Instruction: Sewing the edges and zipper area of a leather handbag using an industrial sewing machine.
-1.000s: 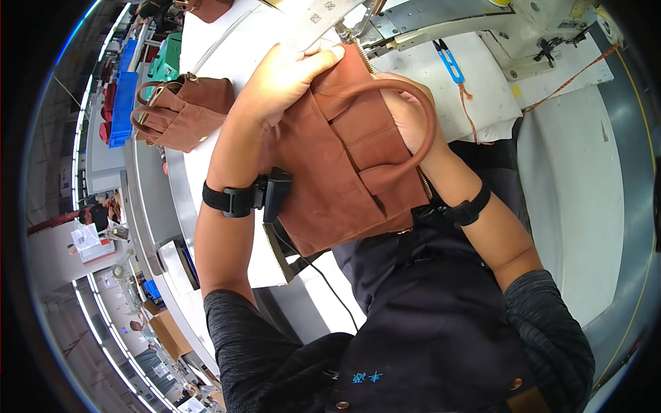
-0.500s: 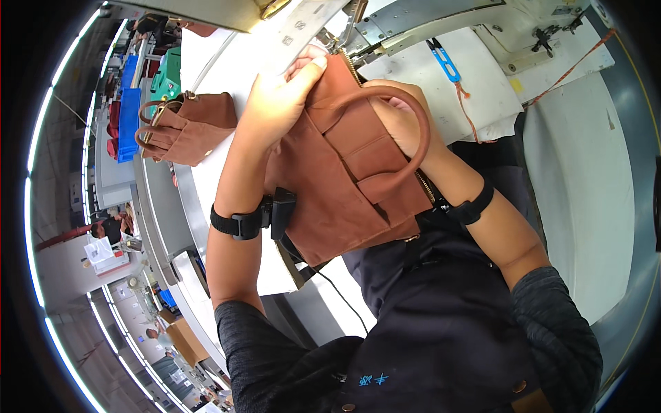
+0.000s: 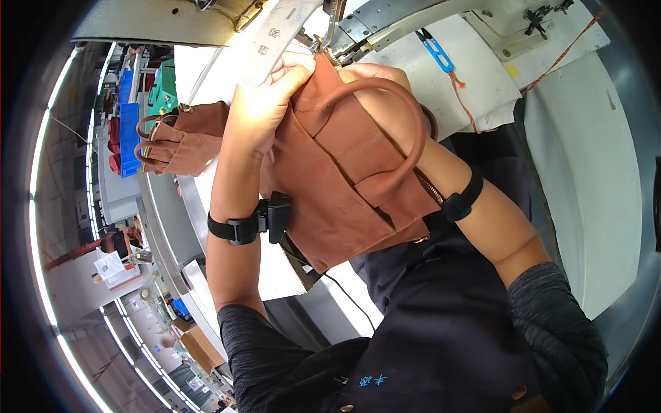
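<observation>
A reddish-brown handbag (image 3: 323, 186) lies tilted in front of me, its upper corner under the sewing machine's needle area (image 3: 323, 45). My left hand (image 3: 265, 103) pinches that corner, thumb on top. My right hand (image 3: 379, 89) reaches along the zipper side behind the rounded handle (image 3: 418, 131) and holds the bag's edge near the needle; its fingertips are partly hidden. A brass-toothed zipper (image 3: 430, 187) runs along the bag's right edge, beside my right wrist.
A second brown handbag (image 3: 189, 141) rests on the table to the left. Blue thread snips (image 3: 435, 51) with an orange cord lie right of the machine arm (image 3: 399, 24). Farther left are a green box (image 3: 162, 86) and blue bins (image 3: 129, 138).
The view has shifted slightly. The bag's upper corner and both hands sit closer to the needle area, and my right hand shows farther forward behind the handle. The left pinch stays.
</observation>
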{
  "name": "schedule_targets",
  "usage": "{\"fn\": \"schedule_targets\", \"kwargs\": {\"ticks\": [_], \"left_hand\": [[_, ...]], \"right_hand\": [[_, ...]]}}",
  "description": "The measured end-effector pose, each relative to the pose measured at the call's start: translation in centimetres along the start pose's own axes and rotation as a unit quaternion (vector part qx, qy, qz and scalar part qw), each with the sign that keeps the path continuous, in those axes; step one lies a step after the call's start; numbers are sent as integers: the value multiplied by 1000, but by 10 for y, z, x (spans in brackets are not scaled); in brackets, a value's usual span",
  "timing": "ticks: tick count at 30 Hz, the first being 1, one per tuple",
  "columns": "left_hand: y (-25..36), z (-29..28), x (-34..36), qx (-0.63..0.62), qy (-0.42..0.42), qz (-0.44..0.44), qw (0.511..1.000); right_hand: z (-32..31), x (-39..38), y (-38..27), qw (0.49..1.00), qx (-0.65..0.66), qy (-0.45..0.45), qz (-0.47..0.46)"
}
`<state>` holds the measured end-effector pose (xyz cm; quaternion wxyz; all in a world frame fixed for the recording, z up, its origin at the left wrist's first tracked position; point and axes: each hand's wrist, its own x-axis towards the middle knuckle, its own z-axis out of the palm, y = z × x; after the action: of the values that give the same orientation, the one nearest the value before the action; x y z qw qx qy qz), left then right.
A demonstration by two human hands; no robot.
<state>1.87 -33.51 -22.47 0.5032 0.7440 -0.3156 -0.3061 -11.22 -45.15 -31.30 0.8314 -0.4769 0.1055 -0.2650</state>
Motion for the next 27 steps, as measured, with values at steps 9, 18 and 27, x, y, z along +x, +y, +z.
{"fn": "schedule_targets", "kwargs": {"ticks": [9,18,27], "left_hand": [[2,3,-1,16,18,28,999],[-4,-3,4,10,-16,33,999],[1,6,3,-22,15,24,999]], "right_hand": [[-24,-19,20,998,-47,-23,44],[-35,-44,8,996,-77,-44,20],[-35,-46,-6,994,-85,-45,57]]}}
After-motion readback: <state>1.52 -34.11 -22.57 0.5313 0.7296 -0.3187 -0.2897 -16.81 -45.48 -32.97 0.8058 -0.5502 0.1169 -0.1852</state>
